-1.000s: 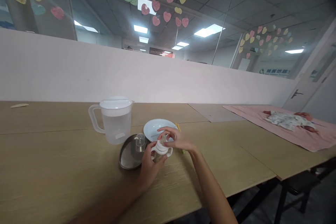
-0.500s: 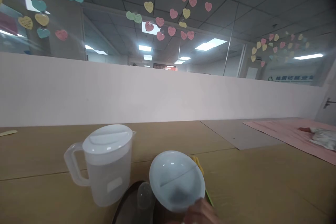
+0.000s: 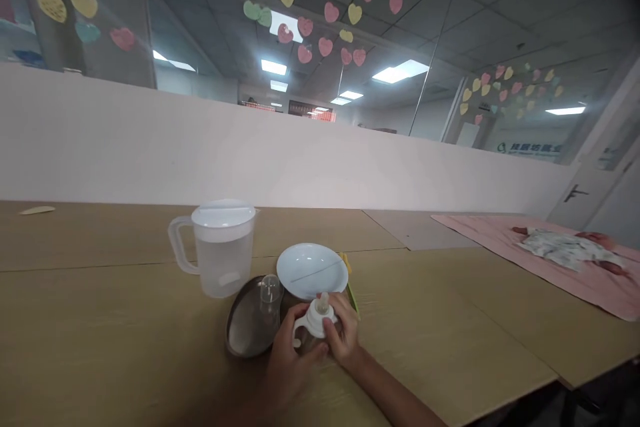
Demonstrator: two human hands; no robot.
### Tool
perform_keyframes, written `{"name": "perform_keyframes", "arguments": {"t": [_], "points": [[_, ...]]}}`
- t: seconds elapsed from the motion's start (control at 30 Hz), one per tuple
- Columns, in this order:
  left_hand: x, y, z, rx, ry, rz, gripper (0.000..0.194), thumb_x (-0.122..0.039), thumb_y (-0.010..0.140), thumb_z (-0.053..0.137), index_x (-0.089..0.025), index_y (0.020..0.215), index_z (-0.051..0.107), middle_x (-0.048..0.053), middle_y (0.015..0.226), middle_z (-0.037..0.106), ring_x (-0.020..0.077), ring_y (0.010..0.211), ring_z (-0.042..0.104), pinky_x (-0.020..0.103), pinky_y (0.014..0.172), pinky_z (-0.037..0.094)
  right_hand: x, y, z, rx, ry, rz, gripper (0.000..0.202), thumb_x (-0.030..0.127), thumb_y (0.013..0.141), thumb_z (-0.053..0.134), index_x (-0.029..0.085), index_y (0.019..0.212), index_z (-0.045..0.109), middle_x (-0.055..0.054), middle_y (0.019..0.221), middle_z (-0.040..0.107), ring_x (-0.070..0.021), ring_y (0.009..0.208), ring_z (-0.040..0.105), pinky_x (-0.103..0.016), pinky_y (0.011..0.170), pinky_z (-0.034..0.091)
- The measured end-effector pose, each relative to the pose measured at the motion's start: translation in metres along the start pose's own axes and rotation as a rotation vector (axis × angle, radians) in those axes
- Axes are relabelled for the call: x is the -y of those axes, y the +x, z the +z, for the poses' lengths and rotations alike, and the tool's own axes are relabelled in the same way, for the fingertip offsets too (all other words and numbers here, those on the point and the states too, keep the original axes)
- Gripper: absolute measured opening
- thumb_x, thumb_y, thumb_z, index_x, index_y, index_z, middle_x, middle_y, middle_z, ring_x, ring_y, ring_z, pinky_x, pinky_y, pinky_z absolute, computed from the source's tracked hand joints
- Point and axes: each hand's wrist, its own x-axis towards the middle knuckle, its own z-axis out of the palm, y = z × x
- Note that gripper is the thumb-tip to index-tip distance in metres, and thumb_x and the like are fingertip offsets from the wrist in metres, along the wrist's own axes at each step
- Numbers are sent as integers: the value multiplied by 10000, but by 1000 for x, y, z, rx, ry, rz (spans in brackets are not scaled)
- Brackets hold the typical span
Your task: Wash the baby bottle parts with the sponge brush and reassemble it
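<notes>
Holds baby bottle (image 3: 314,325) low centre over table (image 3: 440,347), between two hands set close together. Wraps left hand (image 3: 289,355) round from 8 o'clock, at the white handle (image 3: 299,324) side; clamps right hand (image 3: 346,330) on from 3 o'clock, with thumb at white collar (image 3: 317,317). Points nipple (image 3: 323,303) up, leaning slightly toward 1 o'clock. Cannot tell whether resting on table or lifted, nor whether filled.

Taking bottle as clock centre: has white bowl (image 3: 311,267) at 12, just beyond nipple; yellow-green utensil (image 3: 347,263) at 1, partly hidden, type unclear. Has metal dish (image 3: 247,333) at 9, bearing clear cap (image 3: 270,289) at 10; lidded jug (image 3: 225,257) further out at 10. Well apart, between 2 and 3: doll (image 3: 565,247) lying on pink cloth (image 3: 480,233).

Could slip round in left hand if twisted hard at collar. Could leak, if filled, from a collar sitting crooked or loose. Could dribble through nipple if squeezed too hard or tipped further. Could soil nipple by brushing with right fingers, being so near. Could nudge bowl by pushing toward 12. Could knock cap over by swinging left hand toward 10, likely worst for cap, being light-looking.
</notes>
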Motion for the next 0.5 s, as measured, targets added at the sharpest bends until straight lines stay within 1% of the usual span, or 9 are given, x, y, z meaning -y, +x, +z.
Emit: {"name": "perform_keyframes", "arguments": {"t": [0.1,0.3,0.5], "points": [[-6,-4,1,-12,53,23,450,-311,668,663,-197,1077,511,70,1067,594,241,968,558,350,803,463,3,-5,3,-44,-16,-5,301,355,881,397,169,1057,556,-89,912,608,-206,835,572,-331,729,458],[-3,-6,2,-11,107,84,447,-321,693,642,-185,1094,500,80,1103,583,236,1004,555,339,818,460,7,-8,5,-45,-30,35,301,347,887,373,155,1031,555,-85,890,594,-199,830,556,-317,726,442],[-3,-7,0,-3,164,129,452,-332,720,625,-184,1124,490,86,1118,580,241,1023,551,368,858,450,7,-10,5,-46,-20,43,295,341,885,381,155,1043,547,-86,909,582,-198,854,546,-316,752,436]]}}
